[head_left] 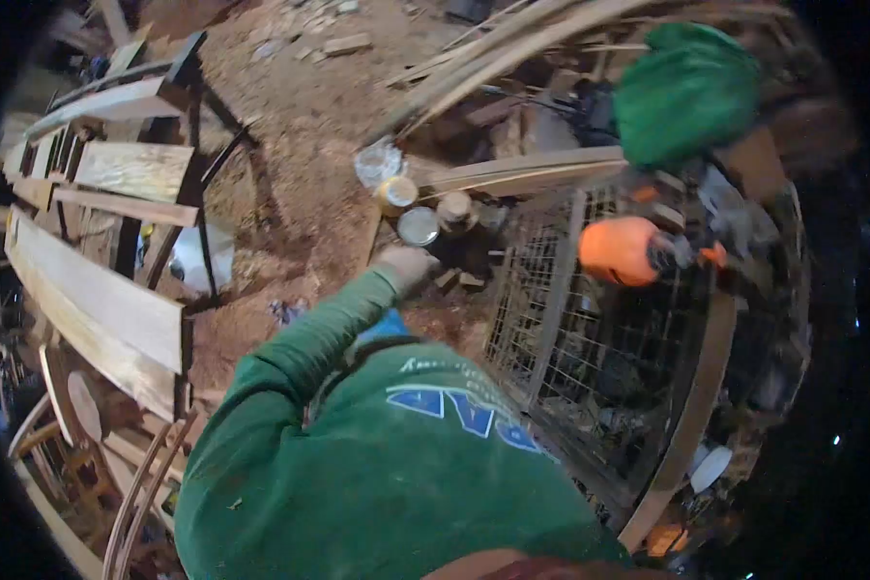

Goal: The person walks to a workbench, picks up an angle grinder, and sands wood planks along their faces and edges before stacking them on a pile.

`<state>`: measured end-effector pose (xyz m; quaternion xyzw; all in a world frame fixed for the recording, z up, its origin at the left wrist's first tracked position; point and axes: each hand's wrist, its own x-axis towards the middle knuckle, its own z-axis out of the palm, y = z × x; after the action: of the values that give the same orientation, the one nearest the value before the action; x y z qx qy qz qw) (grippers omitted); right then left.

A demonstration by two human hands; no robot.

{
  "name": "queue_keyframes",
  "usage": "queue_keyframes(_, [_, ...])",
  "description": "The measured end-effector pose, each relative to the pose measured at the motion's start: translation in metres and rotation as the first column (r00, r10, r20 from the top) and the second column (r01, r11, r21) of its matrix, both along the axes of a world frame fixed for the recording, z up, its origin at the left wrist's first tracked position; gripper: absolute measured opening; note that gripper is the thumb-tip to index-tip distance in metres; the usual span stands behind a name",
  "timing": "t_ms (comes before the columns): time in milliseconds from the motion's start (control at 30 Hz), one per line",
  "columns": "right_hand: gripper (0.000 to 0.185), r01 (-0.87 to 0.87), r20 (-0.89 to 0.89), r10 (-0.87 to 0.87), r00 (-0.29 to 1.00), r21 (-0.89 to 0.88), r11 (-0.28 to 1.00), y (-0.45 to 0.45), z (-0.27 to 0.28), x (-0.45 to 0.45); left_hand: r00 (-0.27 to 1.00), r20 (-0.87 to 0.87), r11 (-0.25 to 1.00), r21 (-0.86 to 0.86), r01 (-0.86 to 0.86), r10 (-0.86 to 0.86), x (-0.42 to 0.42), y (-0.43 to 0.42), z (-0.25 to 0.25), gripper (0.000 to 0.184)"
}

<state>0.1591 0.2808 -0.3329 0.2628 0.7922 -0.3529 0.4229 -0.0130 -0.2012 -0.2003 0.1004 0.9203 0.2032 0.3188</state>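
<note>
- Left hand (pixel 411 266), near the centre of the frame, is stretched out with its back showing; its fingers are hidden, so I cannot tell how far open it is or whether it grips anything
- Right hand is out of view
- Round can (pixel 419 227) with a pale top sits just beyond the left hand, near a yellowish tub (pixel 396 196)
- Green sweatshirt (pixel 377 474), lower centre, bears large blue letters edged in white (pixel 464 414), with smaller white script above; I cannot read either surely
- Orange object (pixel 617 251) lies right of centre, by a wire mesh frame (pixel 556 300)
- Long boards (pixel 97 300) fill the left
</note>
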Motion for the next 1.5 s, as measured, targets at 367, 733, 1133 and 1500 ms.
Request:
queue_keyframes(367, [0.047, -0.606, 0.027, 0.607, 0.794, 0.116, 0.787, -0.301, 0.062, -0.268, 0.850, -0.125, 0.858, 0.027, -0.513, 0.512, -0.004, -0.280, 0.014, 0.046])
queue_keyframes(733, [0.039, -0.711, -0.051, 0.714, 0.699, 0.068, 0.700, -0.551, -0.019, -0.584, 0.567, -0.284, 0.618, 0.134, -0.775, 0.773, -0.175, -0.512, 0.029, 0.047])
queue_keyframes(1133, [0.031, -0.639, -0.280, 0.582, 0.763, -0.189, 0.746, -0.969, 0.039, -0.892, 0.457, -0.190, 0.493, 0.243, -0.836, 0.869, -0.330, -0.752, 0.044, 0.044])
queue_keyframes(1500, [0.042, -0.568, 0.120, 0.560, 0.820, 0.040, 0.822, -1.093, -0.029, -0.982, 0.147, -0.044, 0.152, 0.412, -0.898, 0.988, -0.488, -1.092, 0.011, 0.041])
